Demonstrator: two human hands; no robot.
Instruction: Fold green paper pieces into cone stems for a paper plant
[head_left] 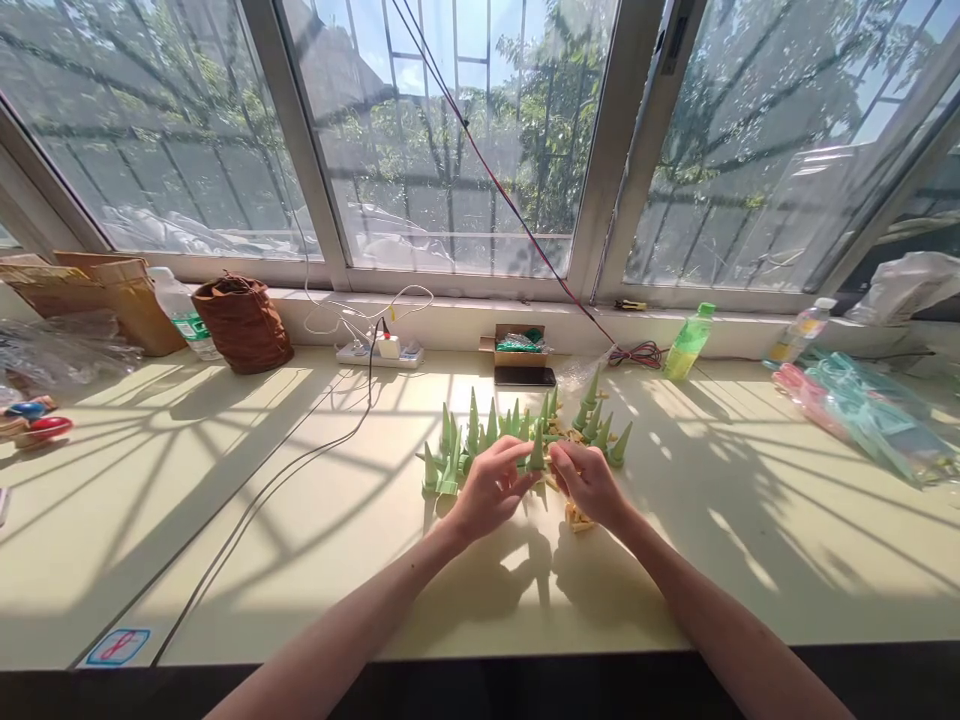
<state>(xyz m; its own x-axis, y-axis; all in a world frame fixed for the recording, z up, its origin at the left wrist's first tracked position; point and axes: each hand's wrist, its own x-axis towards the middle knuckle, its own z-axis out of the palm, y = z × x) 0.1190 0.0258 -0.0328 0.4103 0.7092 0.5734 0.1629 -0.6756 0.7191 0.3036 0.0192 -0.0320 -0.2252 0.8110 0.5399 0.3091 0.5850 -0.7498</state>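
Several green cone-shaped toy trees (480,430) stand in a cluster at the middle of the pale yellow table (225,520). My left hand (487,490) pinches one green cone tree (535,450) at the front of the cluster. My right hand (589,482) is closed right beside it, fingertips meeting the same cone's base; what it holds is hidden. Small tan wooden pieces (577,517) lie under and around my right hand.
A phone (524,376) and a small cardboard box (520,344) sit behind the trees. A power strip (380,352) with cables, a brown bag (243,324), bottles (689,342) and plastic bags (870,415) line the window ledge. A cable (285,470) crosses the table's left half.
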